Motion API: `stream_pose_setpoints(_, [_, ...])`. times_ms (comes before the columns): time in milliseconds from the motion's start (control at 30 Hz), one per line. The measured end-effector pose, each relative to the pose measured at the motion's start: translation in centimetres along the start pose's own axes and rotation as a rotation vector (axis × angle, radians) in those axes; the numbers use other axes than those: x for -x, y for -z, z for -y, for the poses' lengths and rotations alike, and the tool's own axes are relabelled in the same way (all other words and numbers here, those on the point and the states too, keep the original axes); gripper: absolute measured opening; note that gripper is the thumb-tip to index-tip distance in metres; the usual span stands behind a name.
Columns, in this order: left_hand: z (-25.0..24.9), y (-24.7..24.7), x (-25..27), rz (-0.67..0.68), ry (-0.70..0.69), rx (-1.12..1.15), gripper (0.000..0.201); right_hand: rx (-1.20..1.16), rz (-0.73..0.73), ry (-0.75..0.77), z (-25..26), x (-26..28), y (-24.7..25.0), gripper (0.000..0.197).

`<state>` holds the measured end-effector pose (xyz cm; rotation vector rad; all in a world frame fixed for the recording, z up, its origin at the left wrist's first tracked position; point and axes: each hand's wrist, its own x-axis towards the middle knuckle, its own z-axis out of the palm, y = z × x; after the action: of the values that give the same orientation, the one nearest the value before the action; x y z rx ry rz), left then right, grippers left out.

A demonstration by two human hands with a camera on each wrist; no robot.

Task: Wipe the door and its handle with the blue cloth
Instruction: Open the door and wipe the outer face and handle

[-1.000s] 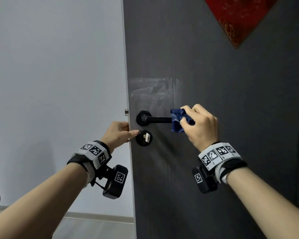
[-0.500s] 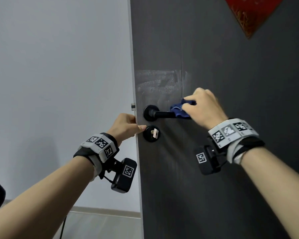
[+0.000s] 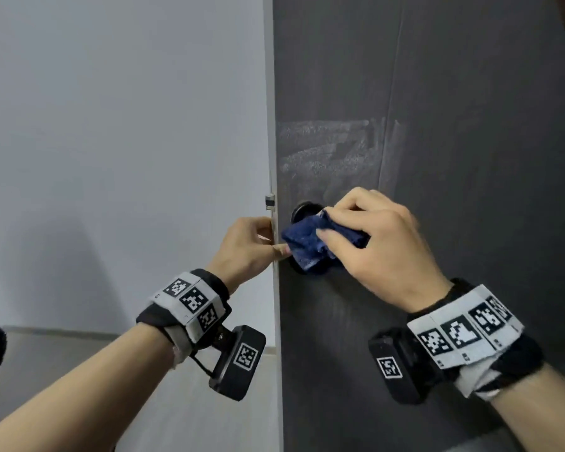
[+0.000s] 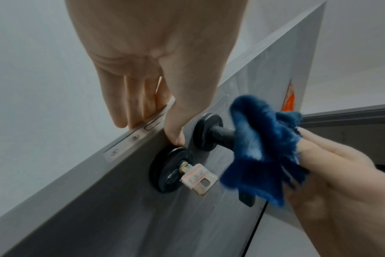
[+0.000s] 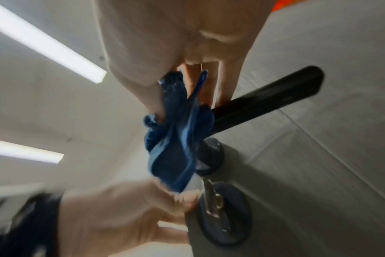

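Note:
The dark grey door (image 3: 437, 132) stands ajar, with a smeared wiped patch above its black lever handle (image 4: 218, 134). My right hand (image 3: 372, 236) grips the bunched blue cloth (image 3: 310, 243) and holds it wrapped over the handle (image 5: 264, 100) close to its round base (image 3: 304, 210). In the head view the cloth hides most of the lever and the lock below. My left hand (image 3: 248, 246) holds the door's edge (image 4: 130, 144), fingers behind it and thumb on the front face just above the lock (image 4: 171, 168).
A key with a pale tag (image 4: 197, 179) sticks out of the round lock under the handle. A red decoration (image 4: 288, 100) hangs higher on the door. A pale wall (image 3: 121, 141) and the floor (image 3: 62, 353) lie to the left of the door.
My right hand has slid the cloth left along the lever, from its free end to the base near the door's edge. The left hand has kept its hold on the door's edge.

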<state>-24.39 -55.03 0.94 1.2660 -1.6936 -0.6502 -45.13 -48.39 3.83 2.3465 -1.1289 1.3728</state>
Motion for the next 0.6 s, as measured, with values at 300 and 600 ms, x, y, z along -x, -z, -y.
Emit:
stream_pose_setpoints(300, [-4.3,4.0,-1.9,0.284,0.325,0.123,0.029,0.247,0.130,-0.513,-4.8,-1.9,4.5,0.015])
stream_pose_setpoints(600, [-5.2,4.2,-3.0,0.260,0.363,0.064,0.029,0.023,0.103,-0.600,0.6,-4.7,1.5,0.010])
